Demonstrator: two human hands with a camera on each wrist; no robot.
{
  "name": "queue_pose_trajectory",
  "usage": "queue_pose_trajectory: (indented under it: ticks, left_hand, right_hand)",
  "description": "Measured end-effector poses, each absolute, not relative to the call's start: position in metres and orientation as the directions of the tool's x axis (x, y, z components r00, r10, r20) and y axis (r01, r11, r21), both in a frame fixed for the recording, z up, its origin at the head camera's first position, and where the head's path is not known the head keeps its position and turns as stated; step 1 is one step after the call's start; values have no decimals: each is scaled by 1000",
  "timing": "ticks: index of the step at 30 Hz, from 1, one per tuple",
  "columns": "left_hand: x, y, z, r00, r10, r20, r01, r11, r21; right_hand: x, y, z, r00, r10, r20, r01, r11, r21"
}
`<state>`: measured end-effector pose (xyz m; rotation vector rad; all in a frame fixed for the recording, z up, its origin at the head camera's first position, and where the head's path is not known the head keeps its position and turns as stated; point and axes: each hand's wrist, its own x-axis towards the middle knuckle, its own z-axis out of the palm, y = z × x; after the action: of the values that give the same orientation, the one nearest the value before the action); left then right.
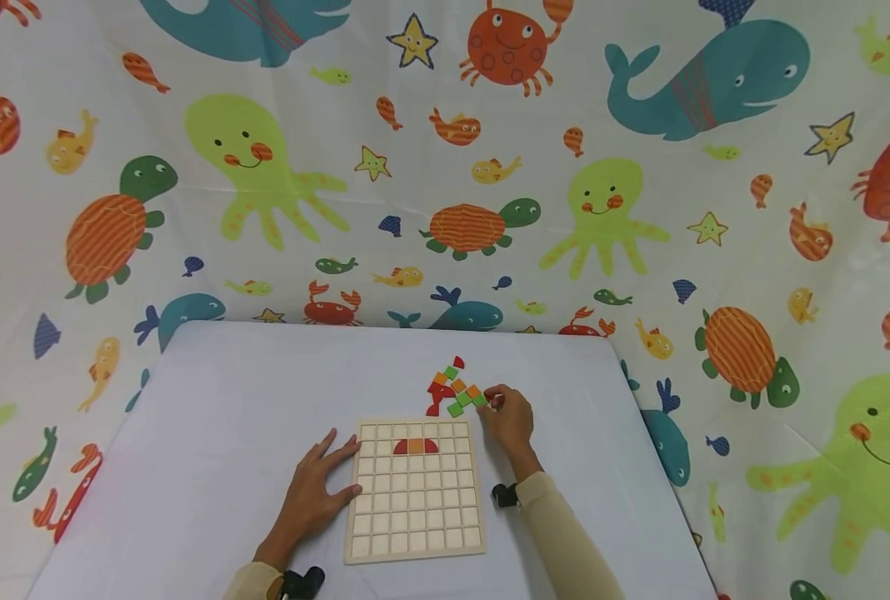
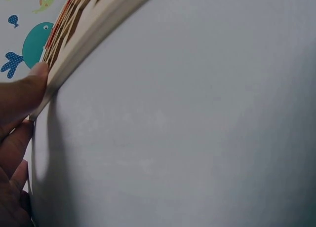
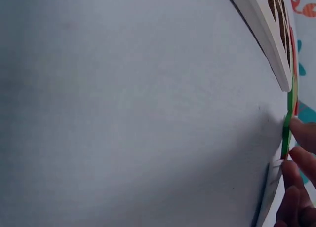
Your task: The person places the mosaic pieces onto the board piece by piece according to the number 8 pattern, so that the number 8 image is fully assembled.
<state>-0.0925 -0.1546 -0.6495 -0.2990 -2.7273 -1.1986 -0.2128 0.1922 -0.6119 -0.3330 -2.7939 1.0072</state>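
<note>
In the head view a wooden grid board [image 1: 415, 500] lies flat, with an orange square tile [image 1: 416, 446] between two red rounded tiles [image 1: 401, 447] in an upper row. My left hand [image 1: 313, 492] rests on the board's left edge, thumb and fingers spread. Beyond the board's upper right corner, my right hand [image 1: 511, 417] pinches a green square tile [image 1: 479, 400] at the near side of a loose cluster. In the right wrist view that hand's fingertips [image 3: 298, 128] meet a green edge; part of the grip is hidden.
Loose green, orange and red tiles [image 1: 439, 391] lie scattered past the board's far edge. A white-covered table [image 1: 227, 400] carries everything. Behind it hangs a sea-animal patterned cloth [image 1: 415, 183]. Dark wrist devices [image 1: 504, 495] sit by both sleeves.
</note>
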Motion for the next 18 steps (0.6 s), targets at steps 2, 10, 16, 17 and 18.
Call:
queue_pose_trajectory:
  ticks: [2,10,16,17,18]
  left_hand:
    - [-92,-154,-649,-966,118,230,249,665,704]
    - [-91,-154,-649,-964,114,241,253,675,693]
    - [-92,-154,-649,-962,116,246,259,669,696]
    - [-92,-154,-649,-962,115,248,260,668,697]
    - [-92,-154,-649,-962,115,247,259,667,698]
  right_hand:
    - [-215,190,-612,-964,261,60,167,762,-625]
    - [-216,184,-613,-965,260,45,183,783,-595]
    - [-215,181,-612,-967,255,10,199,777,-597]
    - [-215,181,-611,-966,259,-1,207,773,-599]
    - [-215,181,-611,-965,261,-10,214,768,-604]
